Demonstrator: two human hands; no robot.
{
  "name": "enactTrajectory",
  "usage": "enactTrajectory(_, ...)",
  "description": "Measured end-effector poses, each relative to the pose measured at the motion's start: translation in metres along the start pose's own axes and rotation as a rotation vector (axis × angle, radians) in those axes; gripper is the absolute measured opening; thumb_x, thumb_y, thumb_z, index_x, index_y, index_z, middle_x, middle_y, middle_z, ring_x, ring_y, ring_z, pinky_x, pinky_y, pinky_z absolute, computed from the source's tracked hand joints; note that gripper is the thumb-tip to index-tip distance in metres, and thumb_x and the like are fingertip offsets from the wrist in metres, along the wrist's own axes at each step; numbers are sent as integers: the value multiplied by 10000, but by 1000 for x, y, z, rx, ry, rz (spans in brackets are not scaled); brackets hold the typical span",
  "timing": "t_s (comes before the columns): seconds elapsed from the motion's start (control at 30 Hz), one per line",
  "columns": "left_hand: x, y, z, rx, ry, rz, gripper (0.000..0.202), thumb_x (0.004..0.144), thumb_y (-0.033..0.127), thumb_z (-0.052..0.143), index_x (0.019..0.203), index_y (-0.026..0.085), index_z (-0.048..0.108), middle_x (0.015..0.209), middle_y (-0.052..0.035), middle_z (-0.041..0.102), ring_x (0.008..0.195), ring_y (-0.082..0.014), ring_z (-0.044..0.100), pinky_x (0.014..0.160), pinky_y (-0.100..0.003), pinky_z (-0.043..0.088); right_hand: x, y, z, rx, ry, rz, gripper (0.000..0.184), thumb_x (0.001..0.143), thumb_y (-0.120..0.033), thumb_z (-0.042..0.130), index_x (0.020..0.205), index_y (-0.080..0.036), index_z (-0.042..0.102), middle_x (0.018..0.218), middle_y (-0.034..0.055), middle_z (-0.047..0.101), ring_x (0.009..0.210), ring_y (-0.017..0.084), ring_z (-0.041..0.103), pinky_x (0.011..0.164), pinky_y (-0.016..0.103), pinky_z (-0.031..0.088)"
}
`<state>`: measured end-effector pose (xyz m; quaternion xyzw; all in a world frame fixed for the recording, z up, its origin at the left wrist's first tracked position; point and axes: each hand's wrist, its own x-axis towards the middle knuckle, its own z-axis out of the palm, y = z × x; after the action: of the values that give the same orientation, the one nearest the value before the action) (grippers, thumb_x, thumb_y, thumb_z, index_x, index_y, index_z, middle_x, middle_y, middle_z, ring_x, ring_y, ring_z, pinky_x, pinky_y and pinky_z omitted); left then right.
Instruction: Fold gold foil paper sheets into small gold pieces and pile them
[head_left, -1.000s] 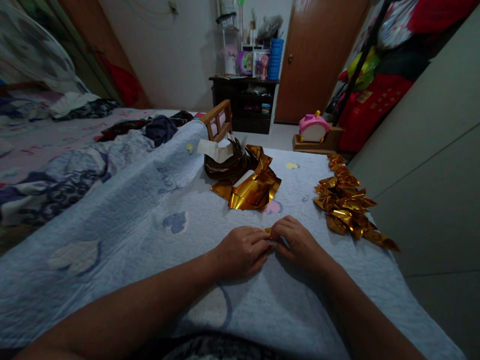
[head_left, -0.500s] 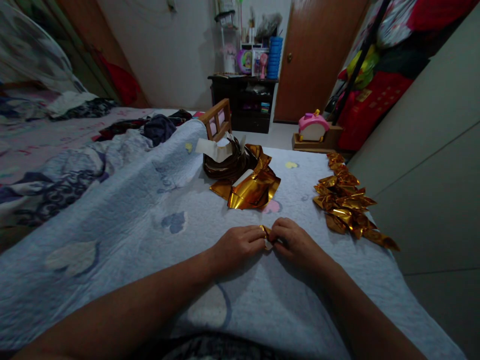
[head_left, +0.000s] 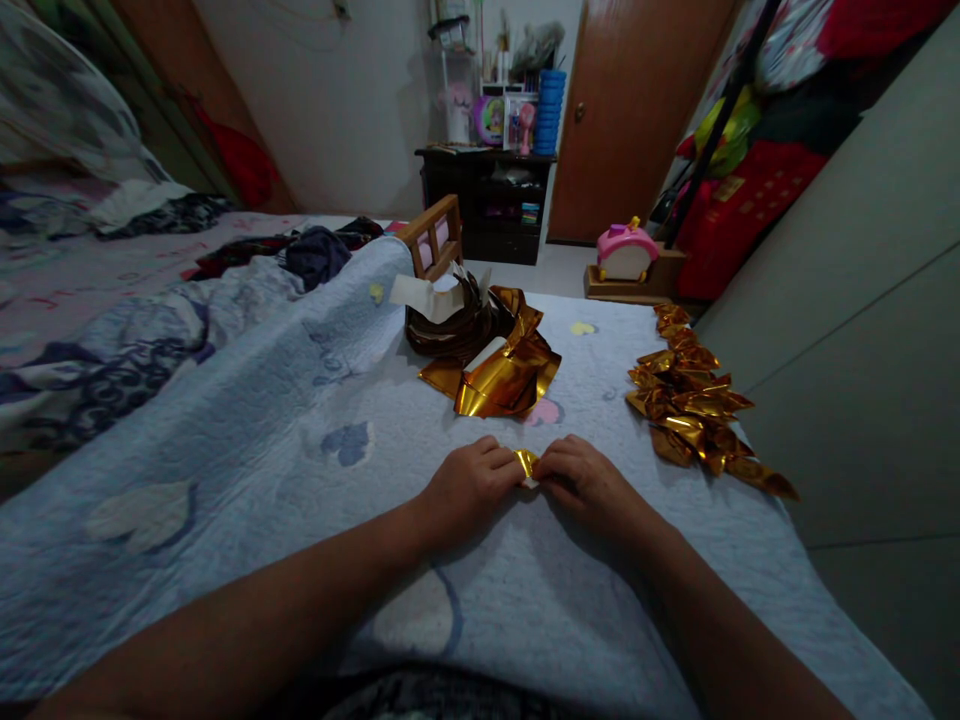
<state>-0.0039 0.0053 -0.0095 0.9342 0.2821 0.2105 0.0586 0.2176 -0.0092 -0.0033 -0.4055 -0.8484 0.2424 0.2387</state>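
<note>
A small piece of gold foil paper [head_left: 528,464] with a pale underside is pinched between my two hands, low over the quilt. My left hand [head_left: 474,486] is closed on its left end, and my right hand [head_left: 581,474] grips the right end with thumb and fingertips. Much of the paper is hidden behind my fingers. Just beyond my hands lie loose gold foil sheets [head_left: 504,382], beside a curled dark brown stack of paper [head_left: 442,335] with white sheets on it. Folded gold foil pieces [head_left: 694,405] lie in a row at the right.
The pale blue quilt [head_left: 285,520] covers the bed, with a wooden rail [head_left: 431,235] at its far end. Rumpled clothes [head_left: 319,255] lie to the left. Past the bed stand a dark cabinet [head_left: 484,205] and a pink toy [head_left: 627,252]. A pale panel [head_left: 877,350] borders the right side.
The gold foil paper between my hands has turned so that more of its shiny face shows. My left fingers have curled in more, and both hands have shifted only slightly.
</note>
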Motion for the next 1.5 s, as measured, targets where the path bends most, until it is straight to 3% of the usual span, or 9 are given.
enactTrajectory(0.17, -2, -5, 0, -100, -41, -137, 63, 923, 179, 616, 958, 184, 668, 873, -36, 653, 822, -189, 597, 718, -291, 472, 0, 0, 4, 4, 26, 55, 161, 914, -72, 576, 922, -201, 672, 878, 40, 663, 881, 201, 568, 811, 330, 438)
enactTrajectory(0.33, -1, -10, -4, -155, -107, -225, 89, 914, 218, 629, 836, 177, 637, 782, -12, 616, 767, -172, 588, 690, -276, 447, 2, 3, 8, -19, 49, 114, 146, 897, -73, 568, 900, -191, 654, 882, 44, 650, 874, 196, 567, 805, 332, 442)
enactTrajectory(0.73, 1, -13, -12, -139, -175, -254, 177, 945, 255, 582, 790, 175, 613, 778, -23, 609, 772, -187, 580, 706, -295, 456, 5, 0, 8, -120, 8, 179, 153, 948, -154, 563, 832, -184, 658, 829, 42, 621, 844, 198, 560, 790, 333, 424)
enactTrajectory(0.93, 0, -12, -7, -57, -134, -231, 224, 985, 273, 528, 807, 173, 622, 776, -31, 629, 775, -192, 593, 717, -307, 464, 7, 3, 11, -214, 17, 249, 156, 940, -208, 601, 804, -175, 669, 827, 57, 636, 832, 209, 558, 770, 337, 390)
enactTrajectory(1.27, 6, -6, -7, -10, -234, -395, 200, 952, 287, 595, 787, 175, 607, 832, -51, 620, 845, -222, 561, 778, -346, 423, 15, -6, 10, -359, -47, 397, 213, 970, -288, 591, 847, -164, 713, 873, 70, 689, 862, 214, 593, 780, 327, 354)
enactTrajectory(1.5, 2, -5, -1, -41, -148, -455, 134, 914, 291, 643, 873, 171, 601, 918, -62, 609, 903, -240, 532, 811, -365, 400, 16, -10, 10, -374, -44, 440, 184, 956, -262, 606, 843, -161, 711, 886, 84, 700, 867, 225, 597, 768, 332, 344)
